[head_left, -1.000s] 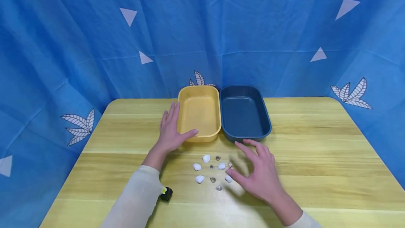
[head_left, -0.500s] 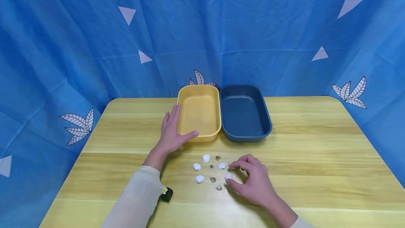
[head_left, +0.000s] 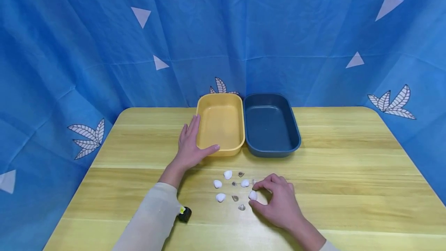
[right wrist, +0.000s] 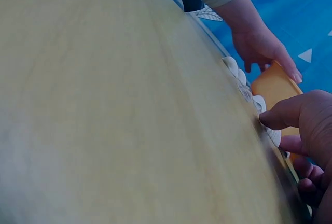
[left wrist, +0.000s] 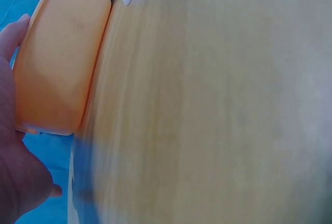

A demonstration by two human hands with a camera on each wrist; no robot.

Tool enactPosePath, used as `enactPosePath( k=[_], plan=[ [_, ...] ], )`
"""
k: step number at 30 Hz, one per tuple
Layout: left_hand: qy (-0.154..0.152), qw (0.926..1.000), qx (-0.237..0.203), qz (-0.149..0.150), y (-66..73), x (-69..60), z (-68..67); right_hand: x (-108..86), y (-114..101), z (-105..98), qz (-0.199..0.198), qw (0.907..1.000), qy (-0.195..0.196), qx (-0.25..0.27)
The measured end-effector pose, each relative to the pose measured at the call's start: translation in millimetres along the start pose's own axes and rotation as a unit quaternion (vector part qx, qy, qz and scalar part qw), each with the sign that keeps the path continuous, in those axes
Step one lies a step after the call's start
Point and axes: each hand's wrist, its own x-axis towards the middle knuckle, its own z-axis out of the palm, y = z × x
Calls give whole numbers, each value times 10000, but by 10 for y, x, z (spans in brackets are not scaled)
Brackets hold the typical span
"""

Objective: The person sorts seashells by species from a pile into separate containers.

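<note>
Handling v. light, prob., this white shell (head_left: 253, 195): looking thin & stiff, likely not bending at all, but poss. chipping at the rim if squeezing too hard. Looking smooth on the domed face, so maybe skidding a bit on the counter (head_left: 348, 204) or slipping out sideways if pinching off-centre. Best taking hold low, across opposite rims, w/ thumb one side & index the other, not pushing down on the dome.

Doing abt. that w/ the right hand (head_left: 278, 200): curling the fingers, pinching the shell betw. thumb & index. Not showing clearly whether lifting off the wood or resting on it.

Lying approx. midway betw. the counter's left & right edges, well in from the far edge, on the right side of a loose cluster of other white shells (head_left: 220, 197) & small brown shells (head_left: 235, 198).

Looking chalky white, rounded, sort of fan-shaped, apparently w/ faint ribs in the right wrist view; standing out well vs. yellowish grain.

Resting the left hand (head_left: 188, 150) at the yellow tray (head_left: 223, 123), laying fingers straight along the left wall, spreading thumb over the near rim. Sitting just beside, also by the counter's far edge: blue tray (head_left: 268, 127).
</note>
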Motion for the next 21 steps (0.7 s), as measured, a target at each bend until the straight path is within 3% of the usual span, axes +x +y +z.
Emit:
enactPosePath(
  k=[21],
  plan=[
    [28,10000,-47,15,-24,35,39,66,7,-9,125,9998,-117,38]
  ],
)
